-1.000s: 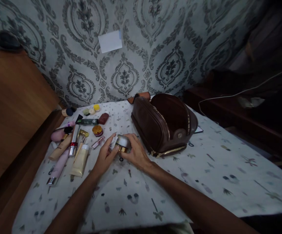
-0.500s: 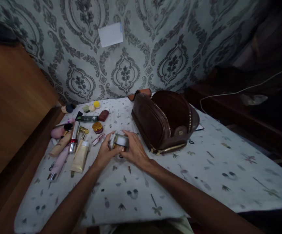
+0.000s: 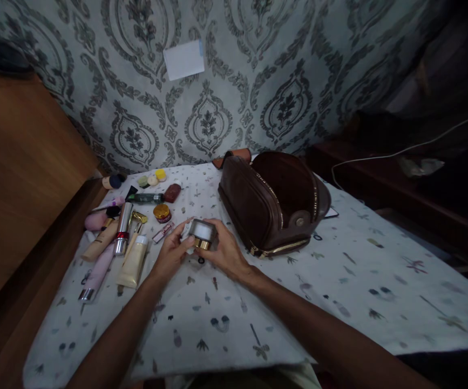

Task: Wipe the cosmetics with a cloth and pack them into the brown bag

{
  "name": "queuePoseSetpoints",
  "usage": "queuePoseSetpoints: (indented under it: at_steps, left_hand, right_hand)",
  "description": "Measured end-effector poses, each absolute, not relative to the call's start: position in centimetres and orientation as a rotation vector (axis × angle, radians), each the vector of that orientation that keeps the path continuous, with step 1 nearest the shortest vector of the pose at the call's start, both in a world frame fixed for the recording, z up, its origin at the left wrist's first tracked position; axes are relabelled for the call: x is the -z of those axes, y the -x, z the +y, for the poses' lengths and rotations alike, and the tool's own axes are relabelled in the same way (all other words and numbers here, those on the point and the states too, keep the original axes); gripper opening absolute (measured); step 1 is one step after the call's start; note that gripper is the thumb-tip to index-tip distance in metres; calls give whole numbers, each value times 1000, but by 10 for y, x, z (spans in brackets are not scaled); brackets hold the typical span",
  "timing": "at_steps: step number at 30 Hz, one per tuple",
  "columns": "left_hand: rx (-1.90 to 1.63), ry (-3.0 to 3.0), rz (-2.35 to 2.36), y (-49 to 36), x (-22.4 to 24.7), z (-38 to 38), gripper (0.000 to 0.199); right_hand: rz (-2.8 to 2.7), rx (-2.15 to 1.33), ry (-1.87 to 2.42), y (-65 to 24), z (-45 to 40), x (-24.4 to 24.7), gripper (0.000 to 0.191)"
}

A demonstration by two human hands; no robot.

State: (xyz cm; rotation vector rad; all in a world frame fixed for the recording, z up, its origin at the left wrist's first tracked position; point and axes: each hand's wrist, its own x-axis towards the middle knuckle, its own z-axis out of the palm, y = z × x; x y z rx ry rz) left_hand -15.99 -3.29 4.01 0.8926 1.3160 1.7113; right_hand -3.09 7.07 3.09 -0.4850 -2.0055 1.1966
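Between my two hands is a small squarish jar with clear, pale sides and a gold lid facing down toward me. My right hand grips it from the right, fingers behind and thumb below. From the left, my left hand presses a crumpled white tissue against the jar, its thumb near the gold lid. Whether the white piece is paper or cloth is hard to make out. Just left of my left hand lies a small pink tube, and behind it a gold-lidded red jar.
A brown leather bag stands unzipped at the right. Cosmetics crowd the left side, including a cream tube, a silver bottle and a dark green tube. A wooden panel borders the left, a patterned wall the back.
The jar has tilted between my hands, so more of its flat pale face and gold lid shows. My hands stay in nearly the same place; the bag and cosmetics have not moved.
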Motion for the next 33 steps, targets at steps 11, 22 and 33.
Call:
queuePoseSetpoints:
  at_steps: [11, 22, 33]
  left_hand:
    - [-1430, -1610, 1833, 156, -45, -42, 50]
    - [-1273, -1927, 1935, 147, -43, -43, 42]
    - [-1535, -1214, 1743, 155, -40, -35, 75]
  right_hand:
    - [-2169, -1036, 513, 30, 74, -28, 42]
    - [-2232, -986, 523, 33, 72, -23, 33]
    - [-2070, -1205, 501, 33, 72, -29, 46]
